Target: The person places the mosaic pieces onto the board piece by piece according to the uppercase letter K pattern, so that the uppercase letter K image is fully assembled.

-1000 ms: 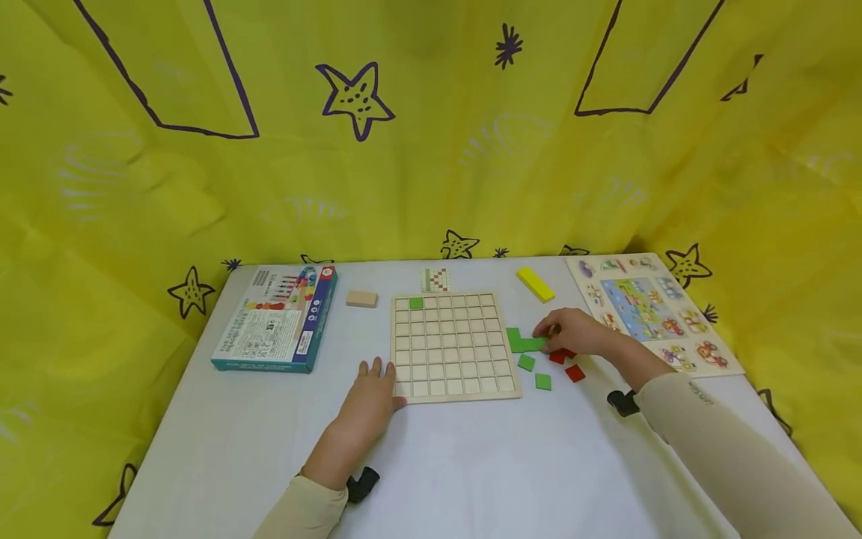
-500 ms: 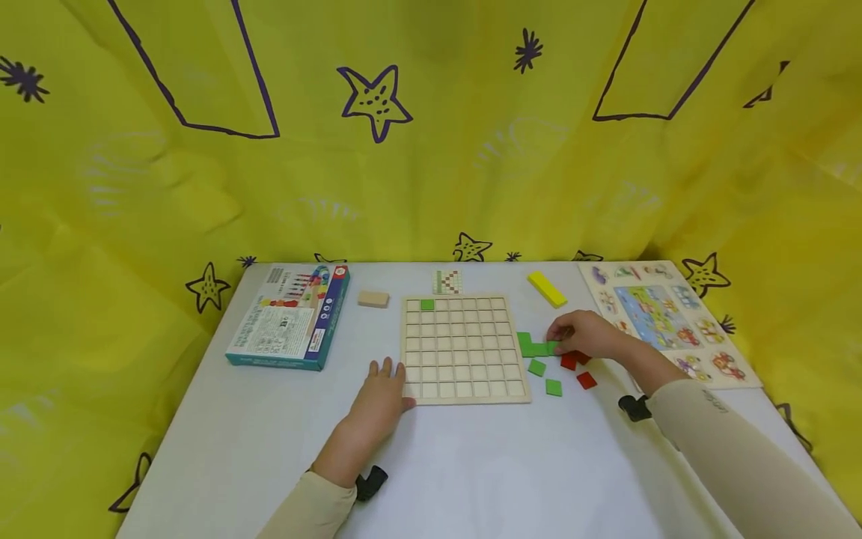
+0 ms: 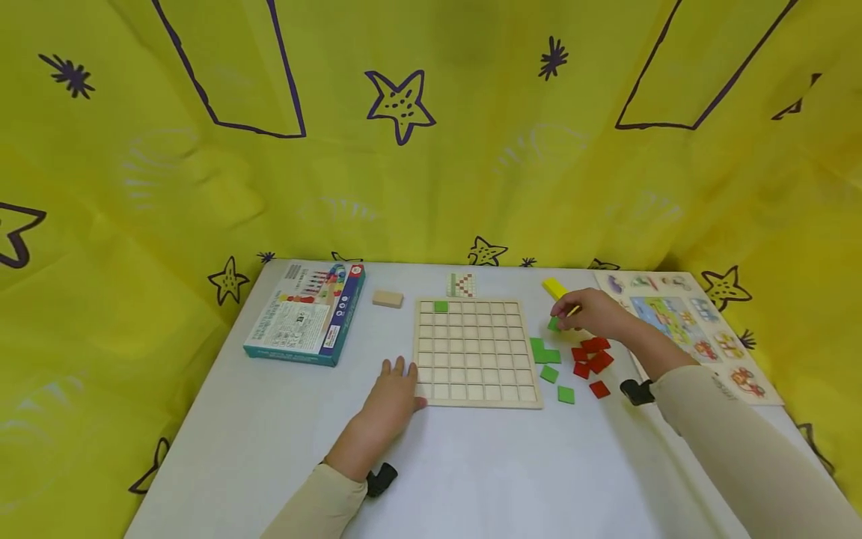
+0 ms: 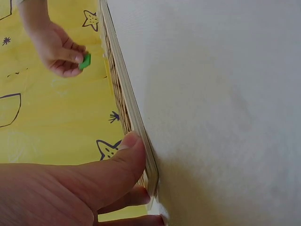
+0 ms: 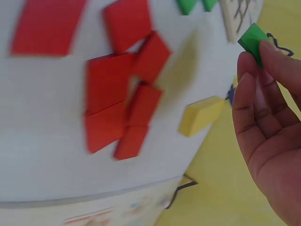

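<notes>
Near the middle of the table lies a wooden grid board (image 3: pixel 474 353), one green tile (image 3: pixel 441 306) in its top row. My left hand (image 3: pixel 390 397) rests at the board's near left corner, fingers extended along the side and thumb touching the front edge, as the left wrist view shows. To the right of the board, my right hand (image 3: pixel 587 314) pinches a green square tile (image 5: pixel 252 40) between thumb and fingers, raised above the table. Below it lie several green tiles (image 3: pixel 548 373) beside the board and a loose group of red tiles (image 3: pixel 600 363).
A small pattern card (image 3: pixel 461 284) lies behind the board. Left of it are a plain wooden block (image 3: pixel 387 299) and a boxed set (image 3: pixel 306 314). A yellow block (image 5: pixel 202 115) sits behind my right hand. A picture puzzle board (image 3: pixel 744 378) lies at the right, partly under my right arm.
My right hand has lifted a green tile off the table beside the red ones, uncovering more red tiles. The left hand stays at the board's corner. The head view has shifted slightly left.
</notes>
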Tool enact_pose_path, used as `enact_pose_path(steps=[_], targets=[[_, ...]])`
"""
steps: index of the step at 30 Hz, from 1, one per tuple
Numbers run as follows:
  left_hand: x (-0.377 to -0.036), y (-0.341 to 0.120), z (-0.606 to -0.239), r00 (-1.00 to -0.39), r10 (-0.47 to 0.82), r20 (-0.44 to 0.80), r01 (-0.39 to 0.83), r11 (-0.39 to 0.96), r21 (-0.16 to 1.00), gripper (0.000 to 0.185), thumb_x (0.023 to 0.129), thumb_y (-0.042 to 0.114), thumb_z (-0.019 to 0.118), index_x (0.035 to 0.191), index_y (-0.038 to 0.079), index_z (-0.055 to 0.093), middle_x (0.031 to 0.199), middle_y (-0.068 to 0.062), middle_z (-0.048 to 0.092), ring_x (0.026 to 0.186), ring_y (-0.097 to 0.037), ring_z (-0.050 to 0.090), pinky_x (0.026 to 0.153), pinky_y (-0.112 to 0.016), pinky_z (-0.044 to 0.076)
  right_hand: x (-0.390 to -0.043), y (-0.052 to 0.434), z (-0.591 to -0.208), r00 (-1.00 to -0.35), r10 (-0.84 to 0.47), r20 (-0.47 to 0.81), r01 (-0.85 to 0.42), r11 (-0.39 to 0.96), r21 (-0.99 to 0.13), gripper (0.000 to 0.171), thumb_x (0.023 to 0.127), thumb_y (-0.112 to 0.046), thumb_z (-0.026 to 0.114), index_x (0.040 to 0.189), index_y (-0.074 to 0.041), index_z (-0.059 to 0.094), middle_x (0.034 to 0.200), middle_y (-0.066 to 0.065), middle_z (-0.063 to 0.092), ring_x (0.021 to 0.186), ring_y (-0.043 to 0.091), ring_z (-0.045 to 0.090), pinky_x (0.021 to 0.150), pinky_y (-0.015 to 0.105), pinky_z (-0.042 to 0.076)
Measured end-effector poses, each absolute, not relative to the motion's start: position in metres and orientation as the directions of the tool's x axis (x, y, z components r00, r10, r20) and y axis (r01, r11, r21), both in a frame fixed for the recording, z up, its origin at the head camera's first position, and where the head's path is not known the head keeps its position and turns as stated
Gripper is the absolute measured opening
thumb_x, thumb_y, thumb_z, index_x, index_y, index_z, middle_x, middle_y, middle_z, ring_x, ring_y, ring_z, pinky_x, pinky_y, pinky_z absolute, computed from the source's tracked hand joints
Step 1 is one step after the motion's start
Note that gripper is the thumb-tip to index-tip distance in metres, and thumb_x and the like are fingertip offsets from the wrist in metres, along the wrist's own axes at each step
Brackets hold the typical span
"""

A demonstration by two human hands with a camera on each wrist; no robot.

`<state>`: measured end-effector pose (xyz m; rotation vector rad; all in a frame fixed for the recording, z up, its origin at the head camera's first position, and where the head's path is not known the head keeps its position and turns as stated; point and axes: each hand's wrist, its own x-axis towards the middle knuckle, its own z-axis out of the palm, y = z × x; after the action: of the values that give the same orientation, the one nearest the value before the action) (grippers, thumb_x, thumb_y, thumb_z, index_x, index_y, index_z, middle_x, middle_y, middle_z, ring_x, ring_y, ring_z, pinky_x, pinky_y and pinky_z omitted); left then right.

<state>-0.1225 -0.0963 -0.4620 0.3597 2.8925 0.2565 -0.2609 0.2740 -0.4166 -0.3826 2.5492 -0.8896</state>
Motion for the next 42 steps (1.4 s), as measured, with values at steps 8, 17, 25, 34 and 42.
enact_pose_path(steps=[8,17,25,34,42], targets=[[-0.125,-0.090,-0.464,-0.945,0.274,-0.176,0.243,0.954,0.178,0.065,0.092,0.034,0.072,0.139,-0.008,0.053,0.144,-0.031,0.049,0.134,-0.049,0.044,0.104,-0.051,0.047,-0.282,0.237,-0.402,-0.883,-0.408,-0.231,-0.159,0.723,-0.672,0.017,0.095,-0.008,0.069,0.111,-0.001,0.069,0.100,0.010,0.070,0.095,0.036,0.065,0.089,0.053,0.054],[-0.126,-0.088,-0.465,-0.944,0.270,-0.189,0.243,0.958,0.152,0.067,0.093,0.036,0.070,0.141,-0.007,0.052,0.145,-0.030,0.048,0.137,-0.046,0.042,0.109,-0.049,0.042,-0.298,0.183,-0.408,-0.855,-0.487,-0.178,-0.217,0.648,-0.730,0.018,0.096,-0.006,0.069,0.113,0.001,0.070,0.106,0.014,0.068,0.096,0.029,0.065,0.088,0.052,0.055],[-0.125,-0.091,-0.464,-0.950,0.257,-0.177,0.231,0.960,0.155,0.066,0.093,0.035,0.071,0.140,-0.008,0.053,0.145,-0.031,0.048,0.136,-0.048,0.043,0.109,-0.049,0.042,-0.305,0.139,-0.429,-0.821,-0.541,-0.184,-0.240,0.618,-0.748,0.014,0.096,-0.006,0.069,0.109,-0.004,0.072,0.107,0.011,0.067,0.100,0.027,0.062,0.082,0.042,0.056],[-0.125,-0.094,-0.464,-0.952,0.238,-0.195,0.206,0.964,0.169,0.066,0.093,0.035,0.071,0.141,-0.007,0.052,0.146,-0.030,0.047,0.136,-0.048,0.042,0.107,-0.050,0.043,-0.313,0.104,-0.448,-0.770,-0.630,-0.101,-0.407,0.606,-0.683,0.012,0.092,-0.006,0.073,0.104,-0.006,0.075,0.097,0.003,0.071,0.094,0.023,0.064,0.123,0.049,0.011],[-0.124,-0.095,-0.466,-0.952,0.240,-0.191,0.213,0.965,0.153,0.067,0.092,0.036,0.071,0.141,-0.007,0.052,0.146,-0.030,0.047,0.136,-0.047,0.042,0.111,-0.049,0.040,-0.309,0.088,-0.454,-0.782,-0.603,-0.156,-0.330,0.614,-0.717,0.013,0.095,-0.006,0.069,0.107,-0.006,0.075,0.096,0.005,0.071,0.085,0.019,0.062,0.078,0.038,0.054]])
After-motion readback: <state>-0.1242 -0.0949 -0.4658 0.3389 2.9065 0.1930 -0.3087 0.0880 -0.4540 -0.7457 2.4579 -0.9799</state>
